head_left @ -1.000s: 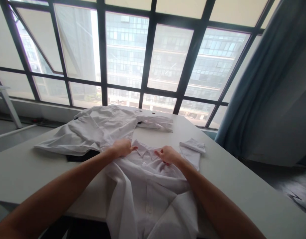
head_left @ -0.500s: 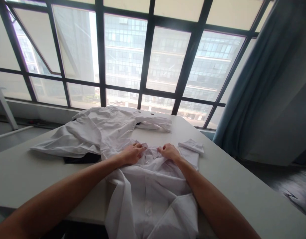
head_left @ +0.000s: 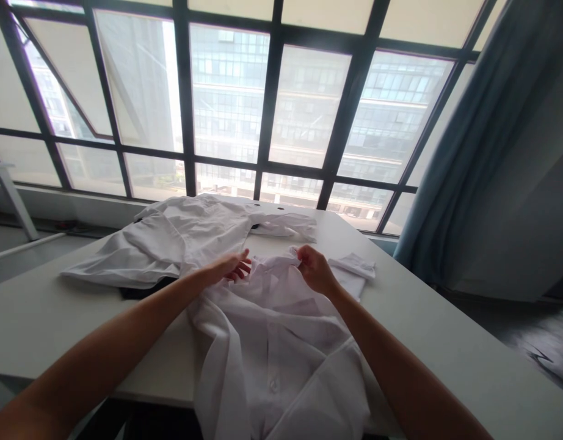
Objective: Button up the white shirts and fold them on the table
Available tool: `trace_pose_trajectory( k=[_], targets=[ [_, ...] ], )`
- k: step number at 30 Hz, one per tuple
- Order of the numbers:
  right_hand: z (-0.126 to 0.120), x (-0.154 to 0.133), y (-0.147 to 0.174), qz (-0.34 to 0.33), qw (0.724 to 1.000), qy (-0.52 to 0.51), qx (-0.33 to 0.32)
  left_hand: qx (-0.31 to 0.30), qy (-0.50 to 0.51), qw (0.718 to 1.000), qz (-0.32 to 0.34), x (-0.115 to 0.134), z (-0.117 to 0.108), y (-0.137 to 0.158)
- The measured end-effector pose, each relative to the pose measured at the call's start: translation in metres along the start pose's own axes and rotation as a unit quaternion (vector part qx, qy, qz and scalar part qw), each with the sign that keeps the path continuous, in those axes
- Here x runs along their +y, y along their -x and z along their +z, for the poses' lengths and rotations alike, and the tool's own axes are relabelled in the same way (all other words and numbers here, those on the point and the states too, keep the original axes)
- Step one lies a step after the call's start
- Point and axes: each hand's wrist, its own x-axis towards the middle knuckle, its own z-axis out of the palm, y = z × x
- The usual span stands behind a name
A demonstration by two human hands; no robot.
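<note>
A white button-up shirt [head_left: 281, 342] lies with its collar end on the table and its lower part hanging over the near edge. My right hand [head_left: 316, 269] pinches the collar at its right side and holds it a little raised. At the collar's left side, my left hand [head_left: 231, 267] has its fingers spread, close to the fabric; whether it touches the cloth I cannot tell. The button strip runs down the middle of the shirt.
Another white garment [head_left: 162, 235] lies crumpled farther back on the white table [head_left: 428, 342], with something dark under its edge. Folded white cloth [head_left: 355, 267] lies to the right. Beyond stand framed windows and a blue curtain [head_left: 450, 159].
My left hand has moved left off the collar and its fingers have spread. My right hand has lifted the collar's right side slightly.
</note>
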Motion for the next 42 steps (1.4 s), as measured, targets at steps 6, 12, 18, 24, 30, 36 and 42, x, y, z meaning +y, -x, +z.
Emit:
trace_pose_trajectory(
  k=[6, 12, 18, 24, 30, 36, 42],
  targets=[
    [0.000, 0.001, -0.001, 0.055, 0.998, 0.003, -0.043, -0.052, 0.067, 0.996, 0.020, 0.015, -0.002, 0.015],
    [-0.009, 0.003, -0.001, 0.223, 0.971, 0.071, -0.038, 0.053, 0.021, 0.982, 0.179, 0.028, -0.015, 0.023],
    [-0.008, -0.007, -0.001, 0.201, 0.939, 0.276, -0.039, 0.182, -0.266, 0.871, 0.371, 0.029, -0.002, 0.031],
    [-0.012, -0.006, -0.005, 0.115, 0.949, 0.293, 0.033, 0.045, -0.219, 0.924, 0.311, 0.027, 0.010, 0.037],
    [-0.014, 0.003, -0.004, 0.167, 0.984, 0.050, -0.034, 0.012, -0.053, 0.990, 0.130, 0.024, 0.008, 0.036],
    [-0.014, -0.017, 0.002, 0.218, 0.964, -0.067, -0.136, 0.087, -0.017, 0.983, 0.162, 0.020, 0.005, 0.030],
    [-0.021, -0.014, -0.001, 0.224, 0.973, 0.010, -0.057, 0.233, -0.255, 0.885, 0.312, 0.028, -0.006, 0.037]
  ],
)
